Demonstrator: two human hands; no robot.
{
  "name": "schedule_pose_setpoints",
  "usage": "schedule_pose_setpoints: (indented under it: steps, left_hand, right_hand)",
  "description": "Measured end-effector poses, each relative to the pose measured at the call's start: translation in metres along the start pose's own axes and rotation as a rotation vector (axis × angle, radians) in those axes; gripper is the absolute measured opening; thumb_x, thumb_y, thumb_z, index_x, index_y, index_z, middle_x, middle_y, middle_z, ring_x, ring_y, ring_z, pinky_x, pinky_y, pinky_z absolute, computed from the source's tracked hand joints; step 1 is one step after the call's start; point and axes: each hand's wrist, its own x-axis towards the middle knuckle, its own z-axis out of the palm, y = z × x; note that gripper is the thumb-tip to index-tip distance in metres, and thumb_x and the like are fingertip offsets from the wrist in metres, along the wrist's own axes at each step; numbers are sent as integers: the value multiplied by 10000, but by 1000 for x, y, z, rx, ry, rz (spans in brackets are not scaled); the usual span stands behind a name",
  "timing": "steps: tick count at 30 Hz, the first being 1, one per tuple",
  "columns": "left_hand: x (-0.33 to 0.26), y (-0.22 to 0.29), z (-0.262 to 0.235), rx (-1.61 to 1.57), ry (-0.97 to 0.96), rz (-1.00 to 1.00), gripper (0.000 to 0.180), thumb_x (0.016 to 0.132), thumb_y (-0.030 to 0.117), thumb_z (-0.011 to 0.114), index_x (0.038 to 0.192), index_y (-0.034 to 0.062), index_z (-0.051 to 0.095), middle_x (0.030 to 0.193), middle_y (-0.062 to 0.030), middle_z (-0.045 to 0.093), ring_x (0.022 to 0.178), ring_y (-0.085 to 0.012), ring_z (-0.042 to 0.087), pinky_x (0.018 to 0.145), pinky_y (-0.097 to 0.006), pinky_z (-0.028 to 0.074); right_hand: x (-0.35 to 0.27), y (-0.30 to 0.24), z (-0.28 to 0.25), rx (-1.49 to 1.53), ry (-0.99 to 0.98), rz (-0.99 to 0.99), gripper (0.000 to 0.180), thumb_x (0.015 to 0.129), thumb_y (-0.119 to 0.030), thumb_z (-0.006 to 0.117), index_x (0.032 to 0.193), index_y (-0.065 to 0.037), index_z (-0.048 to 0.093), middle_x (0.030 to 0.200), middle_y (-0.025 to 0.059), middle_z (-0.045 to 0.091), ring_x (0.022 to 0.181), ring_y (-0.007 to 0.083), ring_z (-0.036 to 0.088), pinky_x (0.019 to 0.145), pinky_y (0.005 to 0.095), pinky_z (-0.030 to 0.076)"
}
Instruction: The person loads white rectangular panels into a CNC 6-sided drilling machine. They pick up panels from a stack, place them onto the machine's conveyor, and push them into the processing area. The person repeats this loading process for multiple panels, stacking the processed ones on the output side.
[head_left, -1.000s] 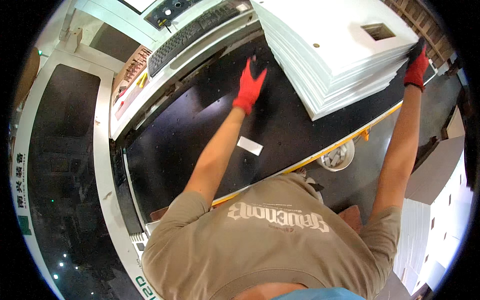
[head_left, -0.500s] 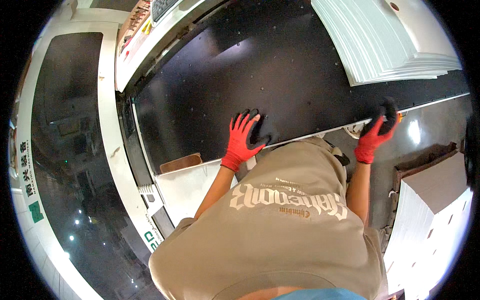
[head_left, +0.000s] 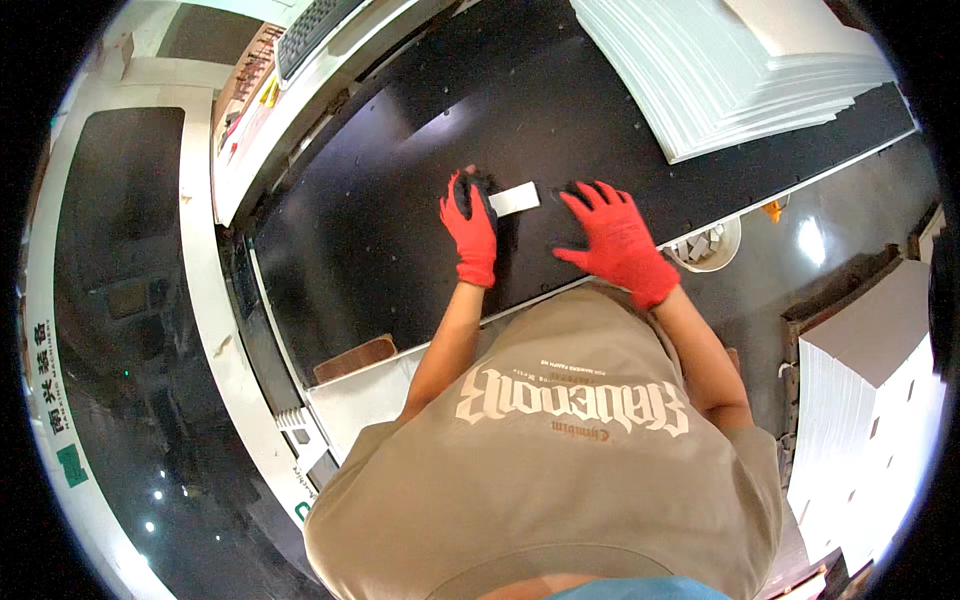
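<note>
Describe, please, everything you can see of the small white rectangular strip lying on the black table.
The small white rectangular strip looks like thin, flat card or plastic. It lies flat on the black table, slightly tilted, between the two red-gloved hands. The left hand touches its left end with its fingers; the right hand rests apart.

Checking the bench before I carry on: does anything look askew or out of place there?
One thing: a small white strip lies alone on the black table, tilted, beside the left hand. The white sheet stack is fanned, its edges stepped rather than flush.
</note>
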Motion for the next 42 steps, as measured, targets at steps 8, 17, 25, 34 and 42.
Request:
schedule_pose_setpoints:
  steps: [8,17,25,34,42]
  left_hand:
    - [-28,28,-25,343,-368,286,995,741,381,885,1587,133,423,1565,-88,517,1398,-376,448,1217,-525,271]
    - [-38,45,-24,-25,-342,-8,872,762,173,922,1524,33,523,1402,-169,644,1255,-297,624,1101,-408,465]
    - [-41,63,-2,-72,-307,137,749,811,205,886,1475,42,578,1329,-164,695,1217,-359,645,1081,-438,474]
    - [-38,86,2,-65,-356,218,820,792,48,847,1536,40,503,1464,-190,601,1342,-363,589,1149,-424,448]
    - [-28,101,0,-79,-396,126,754,797,9,803,1500,27,529,1487,-178,597,1358,-327,579,1152,-403,435]
  right_hand:
    - [24,1,45,-113,80,-51,815,807,-509,825,1472,-124,554,1551,186,484,1463,424,387,1203,612,264]
    - [25,11,46,51,258,-96,683,792,-334,863,1397,-137,614,1467,140,571,1403,397,472,1189,575,328]
    - [18,26,46,363,300,-113,662,785,-283,860,1375,-88,631,1389,169,628,1308,389,553,1156,536,386]
    - [13,29,36,484,273,-161,676,790,-234,842,1399,-51,613,1429,207,600,1332,419,538,1148,519,410]
    - [12,30,38,445,226,-144,664,830,-230,815,1440,-81,600,1391,209,630,1312,409,560,1156,521,402]
